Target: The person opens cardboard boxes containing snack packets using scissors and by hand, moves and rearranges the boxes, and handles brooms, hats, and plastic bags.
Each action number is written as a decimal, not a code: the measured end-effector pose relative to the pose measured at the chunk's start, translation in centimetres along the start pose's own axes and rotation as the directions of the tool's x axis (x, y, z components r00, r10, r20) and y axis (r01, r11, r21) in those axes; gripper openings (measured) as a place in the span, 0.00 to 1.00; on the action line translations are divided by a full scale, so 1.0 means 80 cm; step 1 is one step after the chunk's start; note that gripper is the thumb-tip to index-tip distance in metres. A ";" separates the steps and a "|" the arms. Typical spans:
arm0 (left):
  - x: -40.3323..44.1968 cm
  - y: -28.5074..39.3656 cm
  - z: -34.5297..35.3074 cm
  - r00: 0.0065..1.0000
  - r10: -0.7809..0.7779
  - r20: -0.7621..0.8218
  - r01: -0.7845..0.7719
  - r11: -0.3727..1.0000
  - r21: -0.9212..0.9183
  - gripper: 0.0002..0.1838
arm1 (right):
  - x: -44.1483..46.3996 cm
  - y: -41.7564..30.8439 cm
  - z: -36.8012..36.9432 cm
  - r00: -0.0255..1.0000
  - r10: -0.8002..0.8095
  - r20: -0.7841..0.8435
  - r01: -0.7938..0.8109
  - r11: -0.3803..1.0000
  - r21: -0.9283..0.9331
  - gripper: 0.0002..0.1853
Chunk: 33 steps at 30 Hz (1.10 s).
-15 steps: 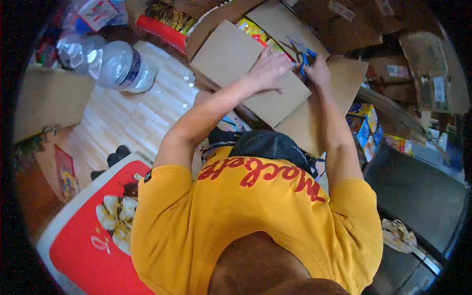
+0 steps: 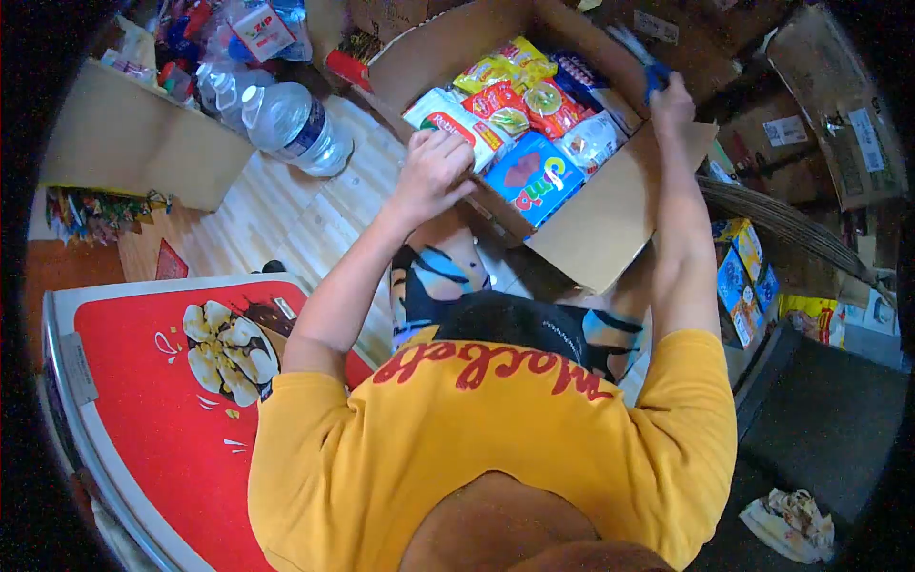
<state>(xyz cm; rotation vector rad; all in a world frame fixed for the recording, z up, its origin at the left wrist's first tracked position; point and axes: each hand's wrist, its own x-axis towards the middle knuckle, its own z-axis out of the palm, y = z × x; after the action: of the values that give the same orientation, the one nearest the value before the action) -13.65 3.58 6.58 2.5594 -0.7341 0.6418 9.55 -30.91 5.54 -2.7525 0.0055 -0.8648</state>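
Scissors (image 2: 656, 72) in the closed right hand (image 2: 674, 107) point forward and leftward at the box (image 2: 410, 71), its white pack (image 2: 457, 116) nearest the curled left hand (image 2: 435, 173), whose hold I cannot tell.

Toward one o'clock, the blades of the scissors (image 2: 656, 74) blur, and the right hand (image 2: 674, 103) hides part of their handles. The left hand (image 2: 437, 172) covers an edge of the white packet (image 2: 462, 122). The carton label (image 2: 784, 131) at two o'clock is illegible; the red-topped freezer (image 2: 143, 400) is cut off toward seven.
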 end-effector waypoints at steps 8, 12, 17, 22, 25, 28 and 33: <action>-0.049 0.022 -0.016 0.991 -0.126 -0.037 0.128 0.990 0.061 0.16 | 0.095 0.080 0.053 0.970 0.243 0.027 -0.241 0.968 -0.063 0.24; -0.048 0.028 -0.019 0.986 -0.164 -0.003 0.164 0.981 0.104 0.16 | 0.105 0.120 0.097 0.976 0.208 -0.056 -0.208 0.978 0.017 0.22; -0.031 0.024 -0.016 0.985 -0.165 0.039 0.160 0.981 0.114 0.17 | 0.128 0.179 0.148 0.999 0.002 0.041 0.008 0.968 -0.250 0.29; -0.030 0.020 -0.012 0.990 -0.143 0.018 0.141 0.986 0.093 0.17 | 0.102 0.124 0.086 0.986 0.162 0.050 -0.156 0.982 -0.104 0.29; -0.041 0.017 -0.010 0.988 -0.157 0.011 0.156 0.985 0.069 0.17 | 0.087 0.117 0.074 0.991 0.131 -0.021 -0.132 0.989 -0.065 0.28; -0.055 0.022 -0.014 0.984 -0.177 -0.001 0.176 0.980 0.092 0.17 | 0.067 0.102 0.051 0.995 0.101 -0.015 -0.100 0.993 0.064 0.26; -0.080 0.027 -0.013 0.973 -0.231 -0.009 0.230 0.967 0.104 0.15 | 0.048 0.089 0.033 0.997 0.070 -0.036 -0.059 0.968 0.246 0.22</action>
<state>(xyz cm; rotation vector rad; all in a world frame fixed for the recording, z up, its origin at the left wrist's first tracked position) -20.01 4.86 4.57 2.6882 -0.4031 0.6130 14.68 -37.50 3.89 -2.4901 -0.0035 -0.8472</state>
